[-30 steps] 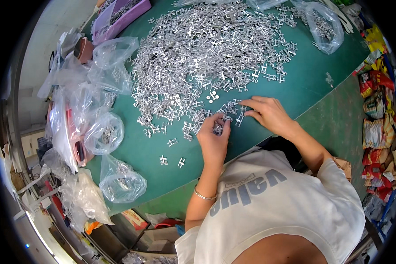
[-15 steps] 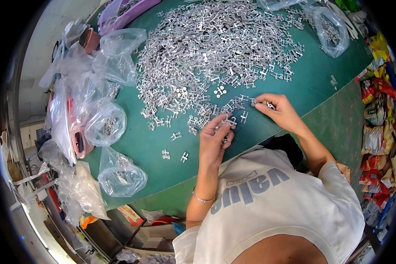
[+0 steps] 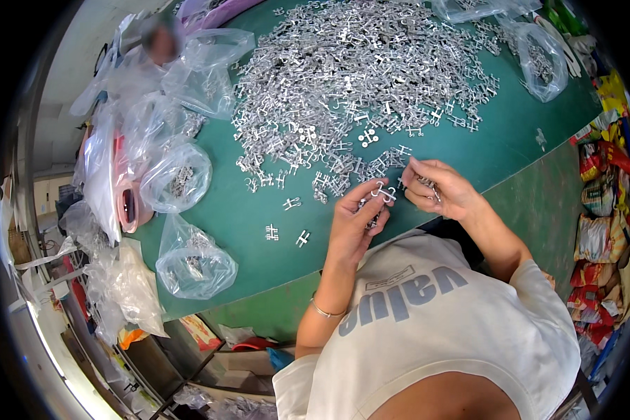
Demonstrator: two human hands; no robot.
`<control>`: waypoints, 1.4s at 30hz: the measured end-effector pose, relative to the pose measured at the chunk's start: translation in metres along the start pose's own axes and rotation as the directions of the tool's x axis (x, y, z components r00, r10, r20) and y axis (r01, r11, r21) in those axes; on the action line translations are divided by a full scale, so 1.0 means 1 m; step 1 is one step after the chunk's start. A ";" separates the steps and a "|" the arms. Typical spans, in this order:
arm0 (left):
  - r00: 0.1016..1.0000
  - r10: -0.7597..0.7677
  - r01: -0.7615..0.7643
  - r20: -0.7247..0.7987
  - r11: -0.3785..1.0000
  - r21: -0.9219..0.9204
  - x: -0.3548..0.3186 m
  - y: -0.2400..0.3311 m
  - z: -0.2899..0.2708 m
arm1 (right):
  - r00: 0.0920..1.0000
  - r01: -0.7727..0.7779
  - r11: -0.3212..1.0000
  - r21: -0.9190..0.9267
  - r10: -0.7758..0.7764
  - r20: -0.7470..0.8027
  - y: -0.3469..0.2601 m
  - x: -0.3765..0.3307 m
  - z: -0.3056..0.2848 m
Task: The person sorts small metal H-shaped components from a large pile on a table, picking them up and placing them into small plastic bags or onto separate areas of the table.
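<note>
Several small silvery metal pieces with hooked ends are gathered in my left hand (image 3: 357, 220). Its thumb and fingers pinch one such metal hook piece (image 3: 383, 193) at the top. Close by on the right, my right hand (image 3: 441, 189) is curled with more of these pieces in its palm; what its fingertips pinch is too small to make out. Just beyond both hands, a small cluster of metal pieces (image 3: 381, 164) lies on the green table (image 3: 259, 273). Farther back spreads a large heap of the same pieces (image 3: 357, 70).
Clear plastic bags with metal pieces, one a near-left bag (image 3: 197, 259), line the table's left side. Another bag (image 3: 541, 59) lies at the far right. A purple tray (image 3: 213, 15) stands at the far left. Colourful packages (image 3: 595, 231) are stacked beyond the right edge.
My right hand has drawn back from the cluster toward my left hand, and the two are closer together. The whole view has shifted slightly.
</note>
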State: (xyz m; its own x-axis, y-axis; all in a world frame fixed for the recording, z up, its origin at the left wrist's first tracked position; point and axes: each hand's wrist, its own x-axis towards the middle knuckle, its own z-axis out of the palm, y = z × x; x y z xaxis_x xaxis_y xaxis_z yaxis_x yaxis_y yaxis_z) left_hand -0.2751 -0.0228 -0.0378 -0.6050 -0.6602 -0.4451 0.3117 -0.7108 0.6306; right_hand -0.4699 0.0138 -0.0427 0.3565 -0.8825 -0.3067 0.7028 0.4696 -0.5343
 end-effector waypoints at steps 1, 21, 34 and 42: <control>1.000 -0.003 0.003 0.001 1.000 -0.023 -0.001 -0.001 -0.002 | 0.999 -0.025 1.000 0.005 0.025 -0.033 0.001 0.001 0.006; 0.989 -0.146 0.126 -0.015 0.896 -0.427 -0.033 -0.018 -0.021 | 0.819 0.061 -0.333 -0.941 -0.522 0.238 0.019 0.029 0.037; 0.999 -0.042 0.036 -0.007 0.917 -0.398 -0.057 -0.019 -0.035 | 0.815 0.196 -0.369 -0.909 -0.454 0.360 0.025 0.052 0.052; 0.998 0.017 -0.039 -0.053 0.896 -0.443 -0.073 -0.018 -0.045 | 0.892 0.099 -0.386 -0.917 -0.373 0.254 0.011 0.051 0.048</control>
State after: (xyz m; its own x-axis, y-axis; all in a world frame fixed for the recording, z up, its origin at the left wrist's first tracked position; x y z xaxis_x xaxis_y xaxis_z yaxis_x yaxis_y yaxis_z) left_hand -0.2034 0.0267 -0.0453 -0.5597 -0.6843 -0.4674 0.6272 -0.7184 0.3007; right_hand -0.4143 -0.0271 -0.0266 0.2124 -0.9691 0.1255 -0.8006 -0.2462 -0.5463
